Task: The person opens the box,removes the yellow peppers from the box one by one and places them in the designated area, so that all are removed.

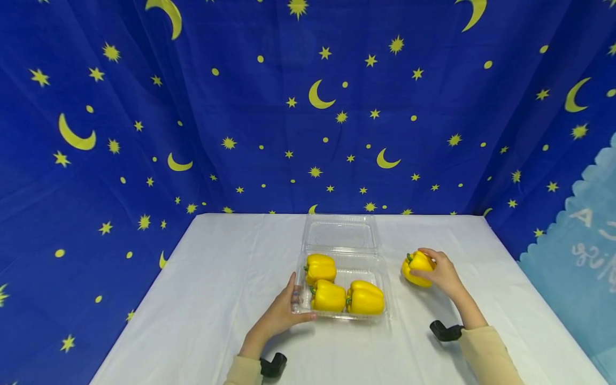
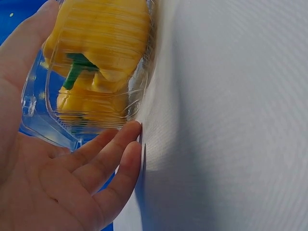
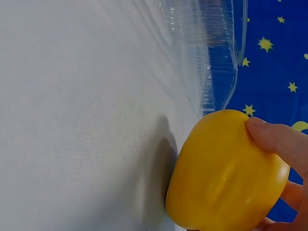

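A clear plastic clamshell container (image 1: 343,315) stands on the table with its lid (image 1: 340,235) folded back. Three yellow bell peppers lie in its base: one at back left (image 1: 320,268), one at front left (image 1: 329,297) and one at front right (image 1: 366,298). At the container's front left corner my left hand (image 1: 281,310) touches it, thumb and fingers spread wide; in the left wrist view its fingers (image 2: 91,163) are fairly straight. To the right of the container, my right hand (image 1: 444,272) grips another yellow bell pepper (image 3: 226,173) between thumb and fingers, at or just above the tabletop.
A white cloth covers the table (image 1: 231,267). Behind and beside it hangs a blue curtain (image 1: 269,117) with yellow moons and stars. A light blue cloth (image 1: 577,256) with white lettering hangs at the right. Black wrist-worn devices (image 1: 273,366) show below both hands.
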